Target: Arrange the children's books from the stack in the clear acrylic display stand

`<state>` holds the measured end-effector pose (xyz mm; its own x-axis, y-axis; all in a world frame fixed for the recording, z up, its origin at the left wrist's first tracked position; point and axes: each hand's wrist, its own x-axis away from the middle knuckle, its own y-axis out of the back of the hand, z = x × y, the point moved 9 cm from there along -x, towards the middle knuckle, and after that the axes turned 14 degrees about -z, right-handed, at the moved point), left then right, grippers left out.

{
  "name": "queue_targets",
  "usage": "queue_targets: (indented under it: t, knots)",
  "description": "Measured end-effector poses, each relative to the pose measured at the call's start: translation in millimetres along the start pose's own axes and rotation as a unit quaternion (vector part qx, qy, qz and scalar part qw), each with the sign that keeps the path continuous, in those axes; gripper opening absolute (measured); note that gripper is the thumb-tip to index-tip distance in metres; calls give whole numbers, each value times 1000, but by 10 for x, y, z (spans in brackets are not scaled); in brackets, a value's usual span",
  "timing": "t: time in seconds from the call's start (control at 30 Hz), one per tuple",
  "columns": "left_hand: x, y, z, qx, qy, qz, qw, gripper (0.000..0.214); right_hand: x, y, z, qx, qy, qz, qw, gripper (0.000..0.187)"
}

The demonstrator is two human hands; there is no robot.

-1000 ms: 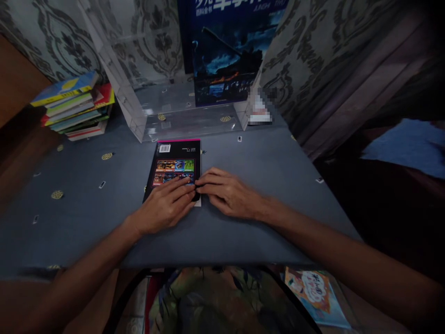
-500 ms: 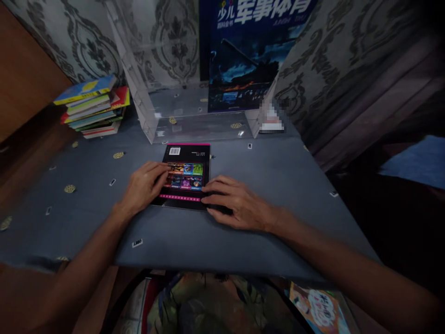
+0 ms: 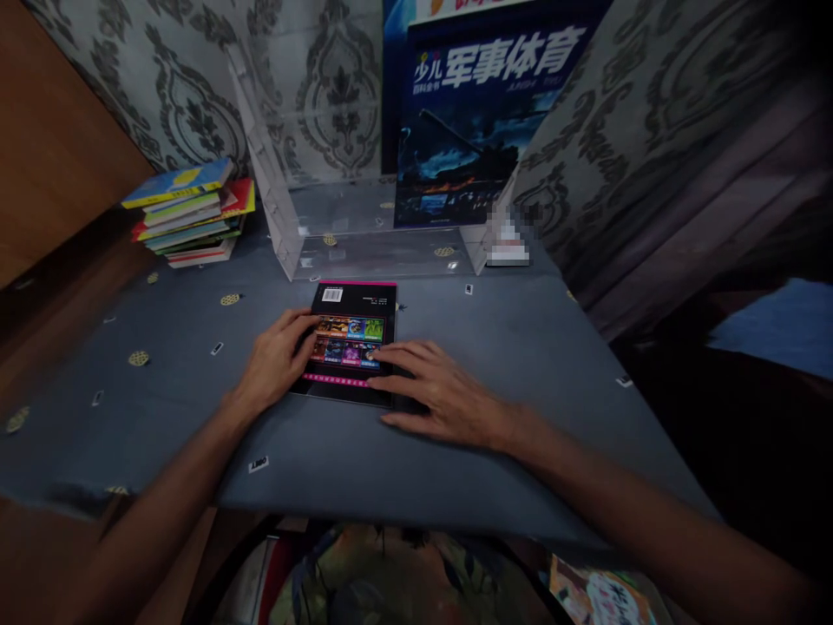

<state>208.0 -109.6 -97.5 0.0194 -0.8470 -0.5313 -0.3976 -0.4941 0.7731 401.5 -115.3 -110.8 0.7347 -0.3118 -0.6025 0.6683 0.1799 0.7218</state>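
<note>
A black book (image 3: 351,302) lies flat on the table with its barcode side up. Two rows of small coloured pictures and a pink strip run across it. My left hand (image 3: 277,354) rests at its left edge, the fingertips touching the cover and the thumb lying along the side. From the right, my right hand (image 3: 439,391) reaches over the opposite edge, fingers stretched out and spread on the lower part of the cover. Neither hand is wrapped round the book.
Behind the book stands a clear plastic rack (image 3: 383,252), holding a large blue book (image 3: 462,130) upright. A stack of books (image 3: 192,213) sits at the back left. A blurred-out object (image 3: 508,243) is beside the rack. Below the table's right front lies another colourful book (image 3: 599,595).
The view has tilted up slightly, so more of the upright blue book shows. My right fingers have slid a little further left onto the black book. My left hand stays at its edge.
</note>
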Motion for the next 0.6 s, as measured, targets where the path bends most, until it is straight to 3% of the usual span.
queue_targets:
  t: [0.37, 0.5, 0.6]
  knots:
    - [15, 63, -104, 52, -16, -19, 998, 33, 20, -5, -121, 54, -57, -9, 997, 42]
    - [66, -28, -172, 37, -82, 28, 996, 38, 32, -2, -203, 56, -94, -8, 994, 42]
    - [108, -87, -220, -30, -147, 84, 985, 43, 31, 4, -241, 53, -112, -7, 992, 43]
